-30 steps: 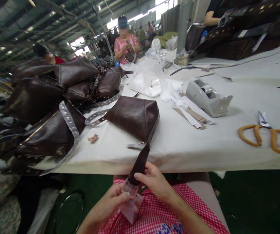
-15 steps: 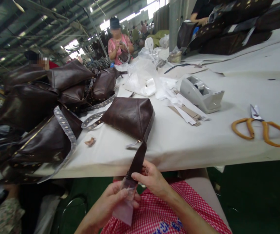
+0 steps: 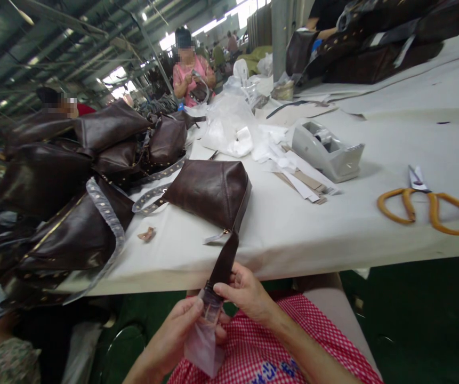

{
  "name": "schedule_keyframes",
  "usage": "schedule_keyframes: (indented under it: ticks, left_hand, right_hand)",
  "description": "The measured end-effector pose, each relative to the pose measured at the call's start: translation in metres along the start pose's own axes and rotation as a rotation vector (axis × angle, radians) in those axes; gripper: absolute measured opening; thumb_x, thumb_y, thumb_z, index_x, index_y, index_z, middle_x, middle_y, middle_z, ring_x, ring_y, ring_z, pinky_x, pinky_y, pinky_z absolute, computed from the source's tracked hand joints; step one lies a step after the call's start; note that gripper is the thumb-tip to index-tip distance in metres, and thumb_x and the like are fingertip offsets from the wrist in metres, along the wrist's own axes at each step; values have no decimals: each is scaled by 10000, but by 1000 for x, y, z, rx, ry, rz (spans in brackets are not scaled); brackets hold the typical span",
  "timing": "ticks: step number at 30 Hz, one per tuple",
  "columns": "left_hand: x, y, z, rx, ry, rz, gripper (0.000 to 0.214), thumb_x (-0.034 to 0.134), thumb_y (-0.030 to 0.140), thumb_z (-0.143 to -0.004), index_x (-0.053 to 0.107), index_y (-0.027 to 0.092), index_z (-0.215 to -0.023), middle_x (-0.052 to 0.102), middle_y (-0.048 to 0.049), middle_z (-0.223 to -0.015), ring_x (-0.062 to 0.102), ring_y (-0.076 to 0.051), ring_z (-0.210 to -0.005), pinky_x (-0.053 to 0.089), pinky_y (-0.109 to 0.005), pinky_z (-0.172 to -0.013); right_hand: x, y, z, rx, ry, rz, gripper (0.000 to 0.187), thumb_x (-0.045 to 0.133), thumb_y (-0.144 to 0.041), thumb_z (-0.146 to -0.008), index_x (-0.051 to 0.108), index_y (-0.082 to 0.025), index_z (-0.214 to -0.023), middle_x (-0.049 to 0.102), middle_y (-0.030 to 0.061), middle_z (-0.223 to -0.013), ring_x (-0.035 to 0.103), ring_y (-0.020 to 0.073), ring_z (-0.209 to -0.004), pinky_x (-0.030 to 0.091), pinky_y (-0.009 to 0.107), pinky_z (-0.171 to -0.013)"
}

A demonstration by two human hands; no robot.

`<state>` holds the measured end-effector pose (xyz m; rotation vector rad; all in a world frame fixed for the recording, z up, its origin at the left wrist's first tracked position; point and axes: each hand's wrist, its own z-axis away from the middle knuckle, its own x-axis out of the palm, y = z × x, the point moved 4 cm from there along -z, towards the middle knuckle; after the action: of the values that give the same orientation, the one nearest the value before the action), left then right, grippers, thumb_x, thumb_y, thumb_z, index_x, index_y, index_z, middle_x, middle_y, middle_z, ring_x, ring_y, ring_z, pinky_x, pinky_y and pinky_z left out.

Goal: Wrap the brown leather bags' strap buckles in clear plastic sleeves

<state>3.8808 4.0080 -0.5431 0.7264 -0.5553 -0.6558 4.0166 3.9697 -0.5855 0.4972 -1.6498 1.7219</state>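
Observation:
A dark brown leather bag (image 3: 209,190) lies near the front edge of the white table (image 3: 293,234). Its brown strap (image 3: 223,264) hangs off the edge down to my lap. My left hand (image 3: 181,333) is closed on a clear plastic sleeve (image 3: 205,338) fitted over the strap's end. My right hand (image 3: 245,293) pinches the strap just above the sleeve.
A heap of brown bags (image 3: 61,176) fills the table's left side. White plastic and paper strips (image 3: 245,133), a grey tape dispenser (image 3: 327,152) and orange-handled scissors (image 3: 429,205) lie to the right. More bags (image 3: 373,42) are stacked far right. Other people work beyond.
The camera has tilted slightly, so the table sits a little higher and further left. My hands have stayed on the strap end, with the plastic sleeve pulled somewhat further along it.

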Motion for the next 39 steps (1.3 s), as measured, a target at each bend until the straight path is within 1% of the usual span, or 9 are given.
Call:
schedule_keyframes:
  ticks: [4, 9, 16, 20, 26, 31, 33, 36, 39]
  left_hand:
    - [1, -1, -1, -1, 46, 41, 489, 668, 529, -784, 714, 61, -917, 723, -175, -810, 677, -207, -653, 562, -330, -648]
    - [-1, 0, -1, 14, 78, 42, 452, 723, 491, -751, 704, 81, -941, 726, -160, -835, 672, -184, -652, 544, -279, -634]
    - [-6, 1, -3, -17, 140, 47, 478, 736, 516, -725, 704, 56, -852, 724, -159, -774, 671, -187, -595, 545, -282, -598]
    - [-8, 4, -2, -22, 141, 78, 476, 749, 498, -720, 698, 58, -893, 729, -159, -776, 670, -178, -571, 535, -257, -551]
    - [-11, 11, -1, -40, 118, 54, 438, 749, 460, -735, 696, 59, -904, 735, -167, -800, 691, -200, -605, 551, -267, -561]
    - [-8, 17, -4, -47, 131, 15, 480, 758, 508, -704, 699, 66, -881, 738, -155, -811, 677, -173, -584, 555, -257, -583]
    - [-7, 18, -4, -34, 138, 4, 483, 775, 508, -682, 701, 73, -878, 740, -145, -813, 668, -160, -569, 538, -232, -553]
    - [-5, 19, -5, -40, 135, 2, 485, 769, 511, -687, 700, 78, -895, 742, -141, -818, 656, -149, -536, 517, -213, -502]
    - [-4, 19, -9, -48, 135, 2, 485, 764, 514, -691, 700, 69, -874, 741, -149, -812, 656, -150, -533, 529, -220, -509]
  right_hand:
    - [1, 0, 0, -23, 13, 13, 419, 811, -375, -638, 577, -168, -917, 667, -2, -800, 637, 144, -728, 507, 263, -658]
    - [1, 1, -1, -33, 30, -14, 408, 814, -339, -634, 581, -175, -926, 687, 5, -818, 648, 146, -740, 520, 272, -684]
    - [3, 0, -5, -32, 101, 87, 378, 815, -364, -606, 584, -167, -830, 667, -6, -739, 610, 129, -643, 492, 252, -603]
    - [6, 2, -7, -42, 139, 83, 373, 803, -359, -618, 586, -163, -849, 656, -9, -714, 581, 113, -603, 454, 225, -545]
    - [10, 5, -9, -3, 122, 22, 401, 798, -418, -621, 586, -158, -841, 673, 8, -731, 600, 126, -612, 466, 237, -557]
    - [8, 4, -9, -66, 121, 107, 381, 787, -396, -644, 579, -166, -864, 665, 1, -728, 594, 126, -620, 452, 227, -547]
    - [6, 6, -8, -46, 111, 110, 392, 779, -426, -650, 576, -164, -860, 657, -1, -716, 588, 123, -607, 452, 228, -548]
    - [1, 9, -6, 14, 89, 177, 398, 712, -494, -716, 584, -152, -872, 630, -6, -659, 564, 117, -549, 433, 226, -514]
    - [-5, 7, -5, -9, 92, 267, 351, 676, -460, -760, 601, -142, -888, 596, -21, -615, 518, 101, -507, 384, 210, -480]
